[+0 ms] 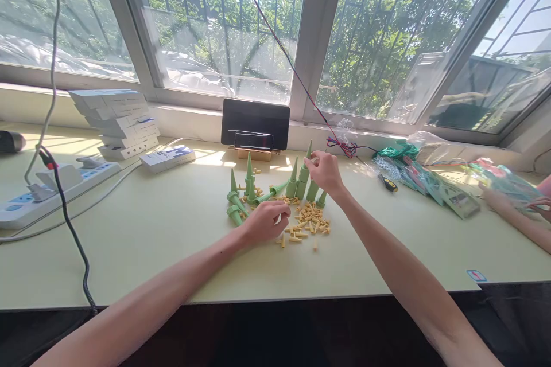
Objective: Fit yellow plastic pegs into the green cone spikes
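My right hand [326,170] is pinched around a green cone-shaped spike [309,150], which stands point up at the top of a green stack [302,180]. Beside it, another green spike [293,175] stands upright. My left hand [267,220] hovers over or rests on the table with its fingers curled in; whatever they hold, if anything, is hidden. To its right spreads a pile of small yellow T-shaped pieces [310,218]. Left of the pile are more green spikes [249,175], some upright, and a few green pieces lying tilted [236,215].
A dark tablet [255,120] leans on a stand at the back. White boxes [124,120] are stacked at left, near a power strip [55,189]. At right lie a yellow-black cutter [388,183], plastic bags [434,183] and another person's hands [499,200].
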`<action>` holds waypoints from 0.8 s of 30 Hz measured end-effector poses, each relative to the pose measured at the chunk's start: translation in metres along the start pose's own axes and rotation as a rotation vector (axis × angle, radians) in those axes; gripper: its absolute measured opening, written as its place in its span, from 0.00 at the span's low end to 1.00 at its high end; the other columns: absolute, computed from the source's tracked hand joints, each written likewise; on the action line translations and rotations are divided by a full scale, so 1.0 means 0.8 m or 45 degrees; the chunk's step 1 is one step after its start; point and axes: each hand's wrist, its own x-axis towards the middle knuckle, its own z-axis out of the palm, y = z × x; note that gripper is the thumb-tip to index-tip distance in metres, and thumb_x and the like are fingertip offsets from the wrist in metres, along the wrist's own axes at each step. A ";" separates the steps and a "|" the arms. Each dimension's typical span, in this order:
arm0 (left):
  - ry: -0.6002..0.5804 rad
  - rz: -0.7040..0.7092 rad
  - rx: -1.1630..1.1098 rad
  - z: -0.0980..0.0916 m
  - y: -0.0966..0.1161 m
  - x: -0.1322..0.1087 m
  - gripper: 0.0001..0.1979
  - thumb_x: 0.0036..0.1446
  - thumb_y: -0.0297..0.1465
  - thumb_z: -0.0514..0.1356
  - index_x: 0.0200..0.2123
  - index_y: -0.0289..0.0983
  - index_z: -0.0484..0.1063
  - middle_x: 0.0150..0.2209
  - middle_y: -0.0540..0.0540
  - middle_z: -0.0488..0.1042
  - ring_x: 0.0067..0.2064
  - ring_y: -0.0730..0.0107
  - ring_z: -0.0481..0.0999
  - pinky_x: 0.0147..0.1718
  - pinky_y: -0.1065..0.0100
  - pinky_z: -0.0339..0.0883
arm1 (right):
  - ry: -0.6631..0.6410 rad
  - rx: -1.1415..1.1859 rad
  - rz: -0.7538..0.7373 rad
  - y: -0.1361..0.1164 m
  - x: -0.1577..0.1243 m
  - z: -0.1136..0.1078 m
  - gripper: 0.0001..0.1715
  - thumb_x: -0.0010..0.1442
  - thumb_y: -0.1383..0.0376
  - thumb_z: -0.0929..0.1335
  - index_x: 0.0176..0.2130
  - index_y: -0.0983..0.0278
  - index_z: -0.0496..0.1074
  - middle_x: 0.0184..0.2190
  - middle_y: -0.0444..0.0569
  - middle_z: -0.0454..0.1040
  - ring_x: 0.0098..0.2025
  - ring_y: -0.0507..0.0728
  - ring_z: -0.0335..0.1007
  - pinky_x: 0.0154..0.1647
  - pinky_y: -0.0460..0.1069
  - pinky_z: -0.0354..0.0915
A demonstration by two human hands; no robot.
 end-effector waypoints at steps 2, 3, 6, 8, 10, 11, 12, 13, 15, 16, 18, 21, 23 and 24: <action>-0.008 -0.021 0.003 0.000 0.001 0.000 0.09 0.52 0.19 0.52 0.27 0.36 0.69 0.23 0.52 0.67 0.23 0.77 0.59 0.25 0.72 0.56 | 0.017 0.012 0.004 0.001 -0.001 -0.001 0.11 0.62 0.62 0.66 0.34 0.66 0.75 0.11 0.40 0.68 0.17 0.53 0.65 0.36 0.49 0.65; -0.015 -0.030 0.002 0.000 0.001 0.000 0.09 0.53 0.19 0.53 0.27 0.36 0.69 0.23 0.52 0.67 0.23 0.76 0.59 0.25 0.72 0.56 | 0.029 0.022 0.011 0.001 -0.001 -0.002 0.11 0.61 0.61 0.67 0.34 0.66 0.75 0.11 0.40 0.68 0.17 0.53 0.66 0.36 0.49 0.65; -0.027 -0.046 -0.007 0.001 0.000 0.000 0.09 0.53 0.19 0.53 0.27 0.36 0.70 0.24 0.51 0.67 0.23 0.76 0.60 0.25 0.72 0.56 | 0.057 0.048 0.021 0.000 0.000 -0.005 0.12 0.61 0.59 0.67 0.34 0.66 0.75 0.12 0.40 0.68 0.17 0.54 0.66 0.36 0.50 0.66; -0.030 -0.055 -0.010 0.003 -0.002 0.000 0.09 0.52 0.19 0.53 0.27 0.36 0.70 0.24 0.51 0.68 0.23 0.76 0.60 0.25 0.72 0.56 | 0.074 0.050 0.012 -0.002 0.002 -0.007 0.12 0.62 0.59 0.67 0.34 0.66 0.75 0.12 0.40 0.68 0.17 0.54 0.67 0.36 0.50 0.66; -0.033 -0.058 -0.013 0.004 -0.004 -0.001 0.09 0.52 0.19 0.53 0.27 0.36 0.70 0.24 0.51 0.68 0.23 0.76 0.60 0.25 0.72 0.56 | 0.096 0.050 0.002 -0.006 0.006 -0.010 0.12 0.62 0.60 0.67 0.33 0.66 0.75 0.12 0.41 0.69 0.17 0.54 0.67 0.36 0.50 0.66; -0.035 -0.059 -0.016 0.005 -0.005 -0.001 0.09 0.52 0.19 0.53 0.27 0.36 0.70 0.24 0.51 0.68 0.23 0.76 0.61 0.26 0.72 0.57 | 0.107 0.057 -0.002 -0.008 0.008 -0.012 0.12 0.62 0.60 0.67 0.32 0.66 0.74 0.12 0.40 0.68 0.16 0.53 0.67 0.36 0.50 0.66; -0.037 -0.062 -0.019 0.005 -0.005 -0.001 0.09 0.52 0.19 0.53 0.27 0.36 0.70 0.24 0.51 0.68 0.23 0.76 0.61 0.26 0.72 0.57 | 0.122 0.066 -0.008 -0.011 0.010 -0.015 0.12 0.61 0.60 0.68 0.32 0.66 0.74 0.12 0.40 0.68 0.16 0.53 0.67 0.36 0.50 0.66; -0.035 -0.064 -0.022 0.005 -0.005 -0.001 0.09 0.53 0.20 0.53 0.27 0.36 0.70 0.24 0.51 0.68 0.23 0.76 0.61 0.26 0.72 0.57 | 0.134 0.077 -0.016 -0.014 0.012 -0.019 0.11 0.61 0.60 0.68 0.32 0.65 0.74 0.11 0.40 0.68 0.16 0.53 0.66 0.36 0.50 0.66; -0.013 -0.075 -0.023 0.005 -0.004 -0.001 0.09 0.54 0.20 0.53 0.28 0.36 0.70 0.24 0.52 0.69 0.23 0.77 0.62 0.26 0.72 0.58 | 0.168 0.081 -0.046 -0.023 0.015 -0.027 0.11 0.62 0.61 0.68 0.31 0.65 0.74 0.11 0.39 0.67 0.14 0.52 0.64 0.37 0.50 0.67; 0.008 -0.082 -0.025 0.005 -0.004 -0.001 0.09 0.54 0.20 0.53 0.29 0.36 0.70 0.24 0.51 0.69 0.23 0.77 0.62 0.26 0.72 0.58 | 0.189 0.084 -0.062 -0.028 0.015 -0.032 0.11 0.62 0.61 0.68 0.31 0.65 0.73 0.11 0.39 0.66 0.14 0.51 0.64 0.38 0.51 0.67; 0.075 -0.083 -0.041 0.005 -0.004 0.000 0.09 0.56 0.20 0.52 0.30 0.36 0.70 0.26 0.51 0.70 0.23 0.78 0.62 0.26 0.73 0.59 | 0.234 0.111 -0.092 -0.038 0.014 -0.041 0.12 0.63 0.61 0.67 0.32 0.65 0.73 0.11 0.38 0.65 0.14 0.51 0.63 0.37 0.51 0.66; 0.182 -0.100 -0.094 0.004 -0.004 0.003 0.05 0.60 0.24 0.54 0.36 0.36 0.70 0.31 0.50 0.73 0.23 0.79 0.65 0.26 0.74 0.62 | 0.303 0.152 -0.113 -0.054 0.003 -0.048 0.13 0.64 0.58 0.67 0.34 0.65 0.73 0.12 0.38 0.65 0.15 0.51 0.63 0.35 0.50 0.66; 0.239 -0.140 -0.114 0.002 -0.004 0.005 0.06 0.60 0.28 0.57 0.42 0.36 0.69 0.35 0.48 0.73 0.24 0.80 0.67 0.25 0.74 0.64 | 0.278 0.206 -0.131 -0.060 -0.011 -0.046 0.15 0.64 0.55 0.67 0.34 0.64 0.73 0.12 0.38 0.65 0.15 0.51 0.62 0.31 0.49 0.65; 0.264 -0.165 -0.118 0.001 -0.003 0.006 0.10 0.60 0.31 0.59 0.45 0.37 0.68 0.38 0.48 0.73 0.24 0.81 0.68 0.25 0.74 0.65 | 0.250 0.230 -0.132 -0.062 -0.019 -0.043 0.17 0.63 0.53 0.67 0.34 0.64 0.73 0.12 0.38 0.64 0.15 0.50 0.61 0.29 0.49 0.64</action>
